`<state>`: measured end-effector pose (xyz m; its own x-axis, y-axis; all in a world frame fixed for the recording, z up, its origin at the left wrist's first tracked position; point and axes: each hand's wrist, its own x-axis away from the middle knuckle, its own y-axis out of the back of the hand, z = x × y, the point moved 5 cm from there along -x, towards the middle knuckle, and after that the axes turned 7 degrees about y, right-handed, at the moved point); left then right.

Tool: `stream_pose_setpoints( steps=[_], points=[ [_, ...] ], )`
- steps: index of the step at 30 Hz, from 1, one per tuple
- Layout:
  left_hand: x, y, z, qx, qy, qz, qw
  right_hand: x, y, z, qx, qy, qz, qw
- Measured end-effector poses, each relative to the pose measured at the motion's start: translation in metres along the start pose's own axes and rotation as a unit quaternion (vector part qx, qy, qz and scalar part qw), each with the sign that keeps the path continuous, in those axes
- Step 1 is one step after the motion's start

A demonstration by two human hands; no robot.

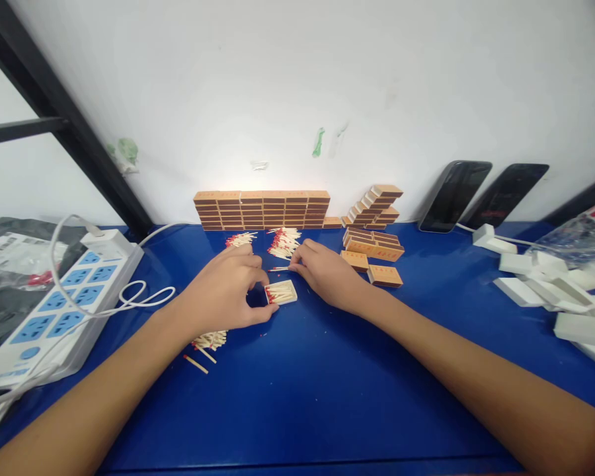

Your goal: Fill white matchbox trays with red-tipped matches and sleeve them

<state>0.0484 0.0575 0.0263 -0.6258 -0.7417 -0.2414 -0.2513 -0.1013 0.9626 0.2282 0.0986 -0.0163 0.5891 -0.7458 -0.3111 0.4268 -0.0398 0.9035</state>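
Note:
My left hand [233, 287] grips a small white matchbox tray [288, 298] between thumb and fingers. Several red-tipped matches [279, 292] lie inside that tray. Just beyond it, my right hand [319, 272] pinches a match [278, 269] by its pale end, the red head pointing left. Two loose match piles lie behind my hands, one on the left [241, 239] and a fuller one [284, 243] in the middle. Another match pile [212, 340] is partly hidden under my left wrist, with a single match [196, 364] apart from it.
Stacked matchboxes [262, 210] line the wall, with more matchboxes [374, 244] to the right. White empty trays [550, 284] crowd the far right. Two phones [455, 197] lean on the wall. A power strip [64, 307] with white cables occupies the left of the blue table [317, 410].

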Motion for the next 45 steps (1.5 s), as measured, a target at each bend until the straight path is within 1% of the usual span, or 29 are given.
stream_pose_setpoints(
  steps=[7,13,16,19,22,24,26,29,35,38,41,45],
  points=[
    [0.0,0.001,-0.001,-0.003,-0.006,-0.006,1.0,-0.006,-0.003,0.003,-0.027,-0.004,0.012,1.0],
    [-0.001,0.0,0.0,0.001,-0.005,-0.004,1.0,-0.011,-0.009,0.002,-0.004,-0.028,0.049,0.998],
    [-0.001,0.0,0.001,0.0,0.001,0.002,1.0,-0.009,-0.003,0.002,-0.016,-0.031,0.055,0.998],
    [0.0,0.0,0.002,-0.008,0.003,-0.001,1.0,-0.001,0.011,0.001,-0.072,-0.026,0.046,0.996],
    [0.001,0.001,0.003,-0.009,0.003,-0.004,1.0,0.01,0.025,0.005,-0.121,-0.001,0.042,0.992],
    [0.001,0.001,0.003,-0.007,0.001,-0.007,1.0,0.014,0.029,0.01,-0.132,0.016,0.047,0.99],
    [0.0,0.001,0.003,-0.006,-0.001,-0.008,1.0,0.017,0.029,0.015,-0.132,0.024,0.057,0.989],
    [0.0,0.0,0.003,-0.002,0.0,-0.004,1.0,0.017,0.024,0.023,-0.128,0.016,0.082,0.988],
    [0.0,0.0,0.004,0.006,0.001,0.002,1.0,0.019,0.019,0.029,-0.129,0.014,0.111,0.985],
    [0.0,-0.001,0.004,0.007,0.003,0.004,1.0,0.02,0.021,0.031,-0.13,0.024,0.103,0.986],
    [-0.001,0.0,0.003,0.008,0.005,0.002,1.0,0.02,0.025,0.033,-0.141,0.036,0.075,0.986],
    [0.0,0.0,0.0,0.011,-0.004,-0.004,1.0,0.018,0.027,0.035,-0.147,0.032,0.045,0.988]
  ],
)
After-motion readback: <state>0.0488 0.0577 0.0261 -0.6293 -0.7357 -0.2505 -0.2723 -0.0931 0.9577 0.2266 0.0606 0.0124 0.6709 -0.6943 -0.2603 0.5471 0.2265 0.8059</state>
